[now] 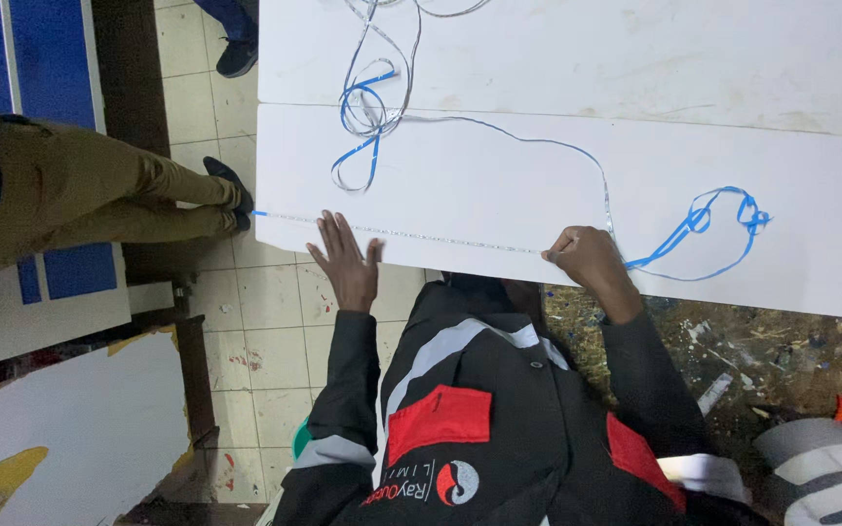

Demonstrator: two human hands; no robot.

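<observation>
While two hands (346, 261) (587, 258) press, one strip (440, 237) taut.

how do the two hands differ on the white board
The left hand lies flat with fingers spread; the right hand is curled, pinching the strip. The left hand rests beside the strip's straight stretch; the right hand sits where it bends away. Both are at the white board's near edge.

The left hand (346, 261) presses flat on the white board (499, 175) while the right hand (587, 257) pinches the blue-backed strip (421, 237).
</observation>
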